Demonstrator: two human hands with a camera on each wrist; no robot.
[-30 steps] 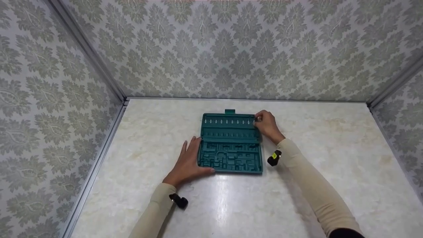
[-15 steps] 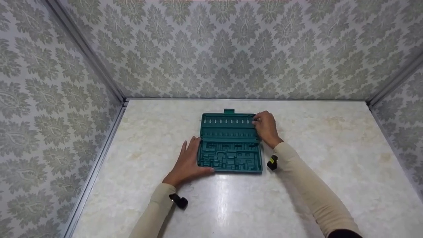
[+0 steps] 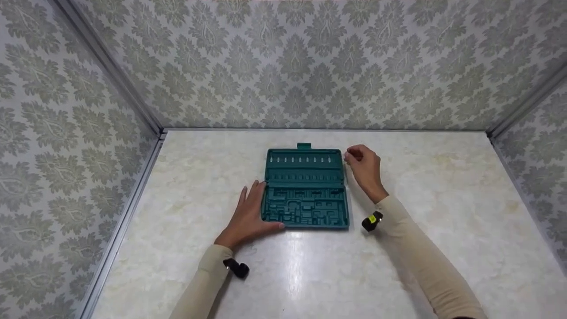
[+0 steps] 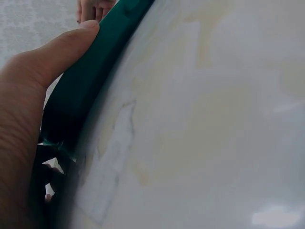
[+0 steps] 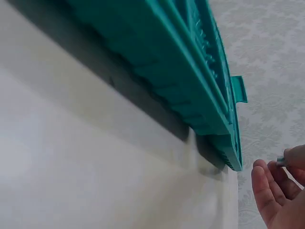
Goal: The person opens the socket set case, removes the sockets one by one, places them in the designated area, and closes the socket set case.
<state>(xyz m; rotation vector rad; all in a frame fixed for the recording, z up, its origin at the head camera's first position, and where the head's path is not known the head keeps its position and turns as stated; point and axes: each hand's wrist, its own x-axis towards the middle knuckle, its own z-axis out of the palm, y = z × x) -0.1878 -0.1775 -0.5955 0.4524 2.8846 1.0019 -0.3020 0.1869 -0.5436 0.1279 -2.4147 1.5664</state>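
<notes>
A green plastic tool case point(image 3: 305, 175) lies opened flat on the table, its lid half away from me. Several small pale bits point(image 3: 300, 160) stand in a row in the lid. My left hand point(image 3: 246, 219) rests against the case's near left corner, thumb straight along the front edge and fingers along the left side. Just off the lid's right edge, my right hand point(image 3: 365, 166) pinches a small metal bit point(image 5: 281, 161) between thumb and fingers, best seen in the right wrist view. Moulded recesses point(image 3: 305, 208) fill the near half.
The case stands on a pale marbled table point(image 3: 199, 186), with its latch tab point(image 3: 304, 145) toward the back. Patterned walls point(image 3: 319, 66) close in the table at the back and on both sides.
My right hand has drawn away from the right end of the lid's row, slightly outward, with the small metal bit in it. The left hand keeps its place at the case.
</notes>
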